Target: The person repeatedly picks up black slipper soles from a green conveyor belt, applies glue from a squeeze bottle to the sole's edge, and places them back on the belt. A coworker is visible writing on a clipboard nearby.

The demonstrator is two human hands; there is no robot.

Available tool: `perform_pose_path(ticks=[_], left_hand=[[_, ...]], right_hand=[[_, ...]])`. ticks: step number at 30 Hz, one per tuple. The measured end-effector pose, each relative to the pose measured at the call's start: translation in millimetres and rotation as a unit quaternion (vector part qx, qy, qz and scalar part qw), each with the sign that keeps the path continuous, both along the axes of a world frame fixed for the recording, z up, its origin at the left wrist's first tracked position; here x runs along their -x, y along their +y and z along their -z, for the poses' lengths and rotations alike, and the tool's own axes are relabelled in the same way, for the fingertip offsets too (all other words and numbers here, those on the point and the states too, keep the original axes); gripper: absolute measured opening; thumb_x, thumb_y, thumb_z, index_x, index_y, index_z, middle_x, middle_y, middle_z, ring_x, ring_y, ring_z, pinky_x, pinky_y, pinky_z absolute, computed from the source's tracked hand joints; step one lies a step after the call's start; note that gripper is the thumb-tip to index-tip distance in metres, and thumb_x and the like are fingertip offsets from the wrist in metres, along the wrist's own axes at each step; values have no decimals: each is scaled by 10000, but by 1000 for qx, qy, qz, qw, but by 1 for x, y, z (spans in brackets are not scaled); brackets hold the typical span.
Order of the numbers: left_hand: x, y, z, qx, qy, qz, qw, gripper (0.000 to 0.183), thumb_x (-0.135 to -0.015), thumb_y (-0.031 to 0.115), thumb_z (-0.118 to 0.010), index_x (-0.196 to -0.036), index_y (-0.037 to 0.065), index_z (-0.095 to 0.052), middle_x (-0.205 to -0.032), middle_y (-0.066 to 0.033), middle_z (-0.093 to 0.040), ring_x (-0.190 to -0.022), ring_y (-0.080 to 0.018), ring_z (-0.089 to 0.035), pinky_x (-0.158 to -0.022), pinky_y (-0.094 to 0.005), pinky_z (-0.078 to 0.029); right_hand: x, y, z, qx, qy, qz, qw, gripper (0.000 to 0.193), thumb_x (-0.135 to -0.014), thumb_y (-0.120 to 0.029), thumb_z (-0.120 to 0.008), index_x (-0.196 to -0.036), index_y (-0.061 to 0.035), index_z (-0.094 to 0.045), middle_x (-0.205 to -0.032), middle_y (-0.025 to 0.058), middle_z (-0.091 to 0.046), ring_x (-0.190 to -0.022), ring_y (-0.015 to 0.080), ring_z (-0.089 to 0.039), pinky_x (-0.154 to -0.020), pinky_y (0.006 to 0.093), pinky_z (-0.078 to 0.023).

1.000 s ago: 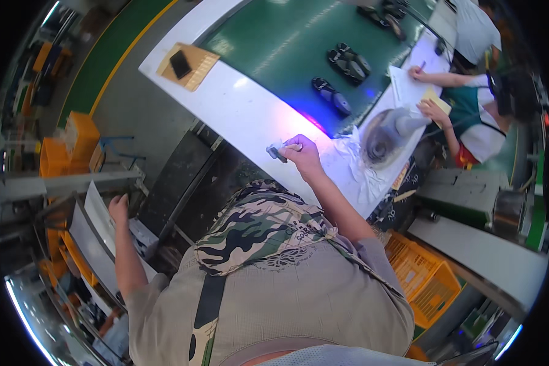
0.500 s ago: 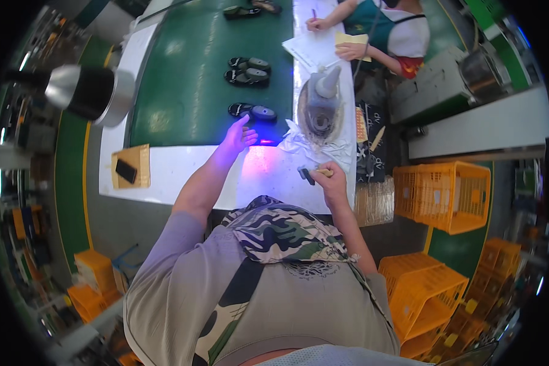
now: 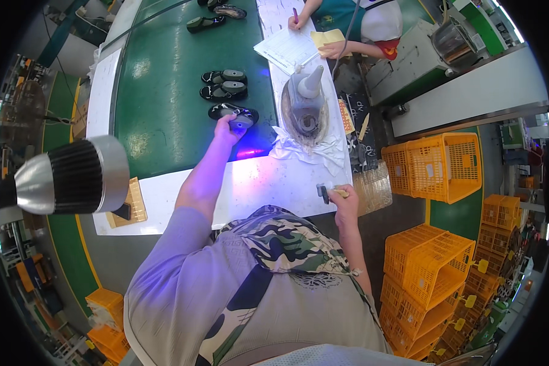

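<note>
My left hand reaches out over the green conveyor belt and grips a black shoe lying at the belt's near edge, lit by violet light. My right hand rests at the near right corner of the white work table and holds a small brush with a grey head. A pair of black shoes lies just beyond the gripped shoe.
A grey pot on a round stand sits on crumpled paper at the table's right. A metal lamp head hangs at the left. Orange crates stack at the right. Another person writes on paper at the far end.
My left hand stretched further onto the belt and took hold of the black shoe. My right hand with the brush stayed at the table's near right corner. The view shifted.
</note>
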State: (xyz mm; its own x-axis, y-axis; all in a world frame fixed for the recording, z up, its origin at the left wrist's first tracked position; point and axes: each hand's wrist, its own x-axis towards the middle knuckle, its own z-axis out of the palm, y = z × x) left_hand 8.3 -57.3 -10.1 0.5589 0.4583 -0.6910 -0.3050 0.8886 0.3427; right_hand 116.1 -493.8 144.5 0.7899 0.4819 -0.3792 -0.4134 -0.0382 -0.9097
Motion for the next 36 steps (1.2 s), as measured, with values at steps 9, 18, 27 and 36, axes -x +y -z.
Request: perform_pose_path(ticks=[9,18,27,36], left_hand=[[92,-47,-204,-318,-194,99,923,678,-732,203,-783,-1301,-10,-482,-1154,-174,-640,-1007,-300,-664,-913,-452,-547],[167,-105,-231,-792,174,7,585,556,-656,119,-863,-1130,12,-593,-1163,-123,-633,-1040,-234,-639,-893,-316,-525],[211,-136,-289,-873,274,12,404,418,-684,30,-758,-1073,8,-605,-1113,-193,-663,-1021,-348,-660,-891,-400,-535],[210,-144,-289,-864,321,11,388,444,-663,41,-772,-1072,6,-602,-1111,-192,-660,-1025,-360,-650,-890,-407,-528]], right_hand=[[-32,90,-20,14,-79,-106,991,213,-765,-34,-754,-838,-55,-555,-759,-12,-553,-675,69,-512,-611,237,-428],[4,234,-87,-115,-143,-280,942,203,-743,-27,-770,-783,-40,-571,-721,-40,-554,-657,44,-507,-610,227,-455],[77,294,-102,-207,-215,-398,867,189,-743,-8,-754,-807,-24,-577,-763,-6,-588,-690,59,-523,-630,232,-449],[92,279,-114,-236,-42,-460,855,197,-737,-20,-761,-803,-15,-576,-741,60,-615,-649,121,-588,-594,266,-481]])
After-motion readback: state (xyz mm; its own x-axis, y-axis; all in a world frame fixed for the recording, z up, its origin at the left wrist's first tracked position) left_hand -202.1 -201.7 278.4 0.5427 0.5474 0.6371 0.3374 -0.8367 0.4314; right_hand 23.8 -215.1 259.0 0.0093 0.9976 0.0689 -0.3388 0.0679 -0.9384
